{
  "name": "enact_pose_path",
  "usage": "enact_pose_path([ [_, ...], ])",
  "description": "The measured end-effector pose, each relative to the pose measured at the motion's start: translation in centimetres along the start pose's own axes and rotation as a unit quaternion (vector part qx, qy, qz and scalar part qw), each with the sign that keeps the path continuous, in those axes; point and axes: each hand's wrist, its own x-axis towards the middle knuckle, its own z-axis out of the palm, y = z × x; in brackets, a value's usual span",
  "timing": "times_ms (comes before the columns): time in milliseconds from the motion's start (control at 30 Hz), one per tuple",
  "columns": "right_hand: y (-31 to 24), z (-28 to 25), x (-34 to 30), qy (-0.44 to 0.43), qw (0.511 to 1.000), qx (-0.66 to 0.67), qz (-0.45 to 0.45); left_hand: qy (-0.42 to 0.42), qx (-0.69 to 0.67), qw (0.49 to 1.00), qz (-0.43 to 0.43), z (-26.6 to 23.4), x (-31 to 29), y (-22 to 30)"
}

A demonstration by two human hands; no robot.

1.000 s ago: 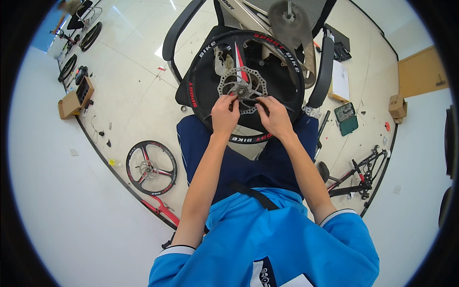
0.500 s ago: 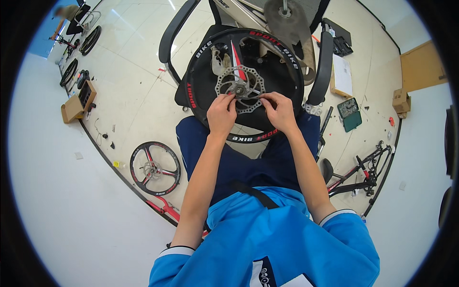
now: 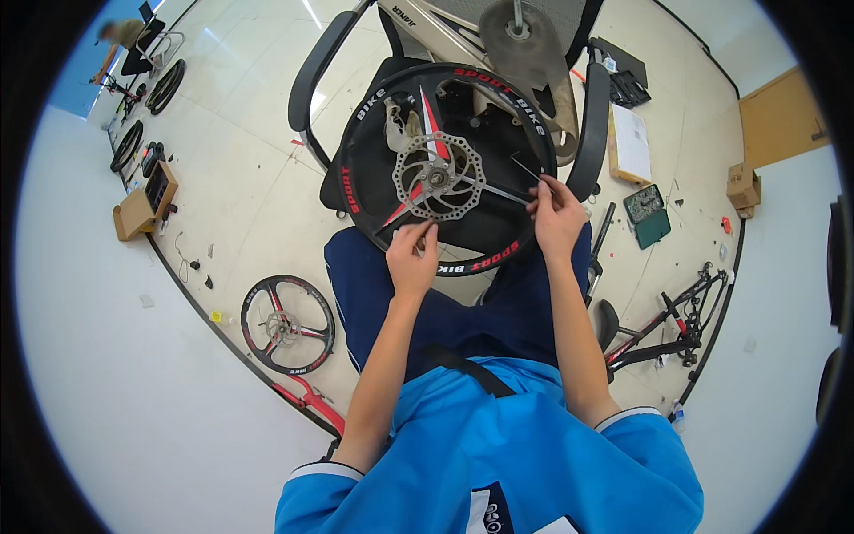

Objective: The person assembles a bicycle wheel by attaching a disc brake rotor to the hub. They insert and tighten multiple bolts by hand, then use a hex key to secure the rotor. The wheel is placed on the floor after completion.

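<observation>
A black bicycle wheel (image 3: pixel 541 129) with red-and-white spokes lies flat across a black armchair seat in front of my knees. On its hub is a silver brake disc (image 3: pixel 399 181) with a wavy, perforated edge. In my right hand (image 3: pixel 558 219) I pinch a thin L-shaped hex key (image 3: pixel 531 169) above the wheel's right side, its bent end pointing away from me. My left hand (image 3: pixel 413 258) is at the disc's near edge, thumb and fingers pinched together. Whatever small thing they may hold is hidden.
Black armrests (image 3: pixel 307 98) flank the wheel; a pale bicycle frame (image 3: pixel 445 31) leans behind it. A second wheel (image 3: pixel 328 334) lies on the floor at left, a dark frame (image 3: pixel 680 325) at right. A green case (image 3: pixel 654 229) stands open. Another person (image 3: pixel 124 36) sits far left.
My hands have parted from the hub: the right moved right and lifted the hex key away, the left drew back to the disc's near edge. The wheel appears slightly turned.
</observation>
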Motion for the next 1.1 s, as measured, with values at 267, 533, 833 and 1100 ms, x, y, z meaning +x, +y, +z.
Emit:
enact_pose_path([
  [267,1.9,3.8,6.9,-0.137,0.919,-0.292,-0.226,-0.029,0.005,0.998,-0.063,-0.9,-2.4,-0.7],
  [533,1.2,4.1,2.9,-0.112,0.97,-0.181,-0.12,0.027,-0.032,0.994,-0.099,-1.4,0.1,-3.7],
  [833,1.8,11.6,2.7,-0.088,0.996,-0.023,-0.003,0.004,0.02,0.994,-0.107,1.2,11.4,-1.2],
  [1100,3.7,12.0,-0.5,-0.016,0.979,0.139,0.149,-0.205,0.237,0.947,0.072,3.5,17.4,2.7],
])
